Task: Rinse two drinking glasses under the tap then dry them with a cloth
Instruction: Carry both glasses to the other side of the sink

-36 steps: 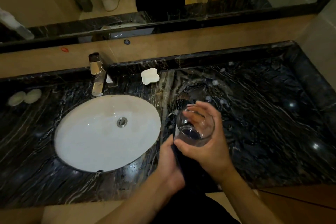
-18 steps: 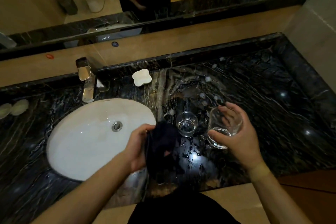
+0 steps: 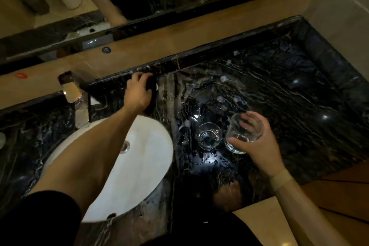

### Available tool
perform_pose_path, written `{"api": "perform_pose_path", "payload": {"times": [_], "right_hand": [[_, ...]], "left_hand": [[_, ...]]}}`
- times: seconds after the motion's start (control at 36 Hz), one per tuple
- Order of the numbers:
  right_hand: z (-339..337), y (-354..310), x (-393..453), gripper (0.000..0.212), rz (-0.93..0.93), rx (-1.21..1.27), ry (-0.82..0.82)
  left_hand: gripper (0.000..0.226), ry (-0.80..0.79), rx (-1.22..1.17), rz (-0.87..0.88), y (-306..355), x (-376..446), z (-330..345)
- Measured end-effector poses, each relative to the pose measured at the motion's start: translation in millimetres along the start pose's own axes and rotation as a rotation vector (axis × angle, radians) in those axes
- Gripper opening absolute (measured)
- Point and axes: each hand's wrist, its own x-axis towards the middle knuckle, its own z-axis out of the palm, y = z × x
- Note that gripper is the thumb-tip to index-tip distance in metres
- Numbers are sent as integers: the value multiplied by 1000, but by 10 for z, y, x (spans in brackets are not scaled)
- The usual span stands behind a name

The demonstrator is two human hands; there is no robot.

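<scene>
While the right hand point(image 3: 257, 144) grips one glass point(image 3: 242, 133), another glass point(image 3: 209, 139) stands just beside.

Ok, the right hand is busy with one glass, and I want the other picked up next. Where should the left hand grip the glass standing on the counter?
Judging by its pose, the standing glass is upright with its mouth open upward. Wrap fingers round its side wall from the sink side, since the held glass and right hand crowd its other side.
</scene>
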Motion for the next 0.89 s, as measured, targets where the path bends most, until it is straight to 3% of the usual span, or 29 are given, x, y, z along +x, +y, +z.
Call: {"api": "perform_pose_path", "payload": {"times": [0.08,0.17,0.25,0.33,0.44,0.53,0.75,0.89], "right_hand": [[-15,54,-13,86,7,-15,16],[-36,85,-39,90,11,-34,41],[-74,103,-68,88,18,-38,56],[-109,102,-109,87,25,-37,60],[-166,135,-167,84,36,-76,48],[-229,180,-231,80,49,-64,26],[-362,289,-426,85,59,-61,-11],[-420,356,-511,82,67,-101,-54]], "left_hand": [[60,-141,249,49,41,115,-4],[59,-324,310,23,10,168,64],[65,-177,301,61,85,20,153],[74,6,164,228,264,-276,257],[121,-314,-55,301,625,-841,413],[136,-461,-256,265,762,-1236,584],[107,-257,-650,57,1148,-1700,959],[86,-158,-720,-50,1193,-1758,1065]]}}
